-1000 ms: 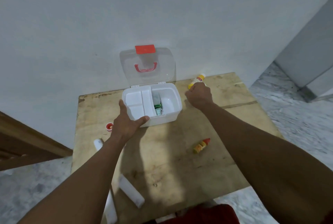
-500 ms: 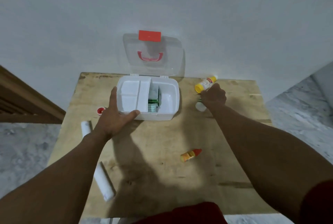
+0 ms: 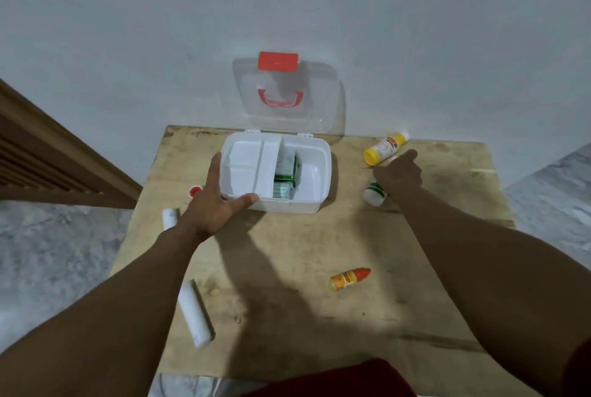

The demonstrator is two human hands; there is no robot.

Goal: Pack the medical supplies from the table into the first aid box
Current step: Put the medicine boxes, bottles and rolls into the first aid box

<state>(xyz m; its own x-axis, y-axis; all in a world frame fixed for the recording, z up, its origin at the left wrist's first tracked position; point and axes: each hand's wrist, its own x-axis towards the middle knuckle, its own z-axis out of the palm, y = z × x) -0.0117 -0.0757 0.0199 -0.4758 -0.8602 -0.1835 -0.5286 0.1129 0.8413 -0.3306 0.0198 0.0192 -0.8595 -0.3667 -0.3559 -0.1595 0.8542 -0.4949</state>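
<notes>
Head view of a wooden table (image 3: 287, 252), with clock directions read from its centre. The first aid box (image 3: 311, 201) stands at 12 o'clock, its clear lid (image 3: 287, 96) raised against the wall; green packets (image 3: 284, 176) lie in its middle compartment. The left hand (image 3: 217, 201) braces the box's near-left corner, with its fingers straight along the side and the thumb across the front wall. At 2 o'clock the right hand (image 3: 398, 172) hovers between a yellow-capped bottle (image 3: 385, 148) and a green-banded white bottle (image 3: 373, 193); its grasp cannot be told. An orange dropper bottle (image 3: 350, 279) lies at 4 o'clock. White rolls lie at 7 (image 3: 195, 313) and 10 o'clock (image 3: 169, 217).
</notes>
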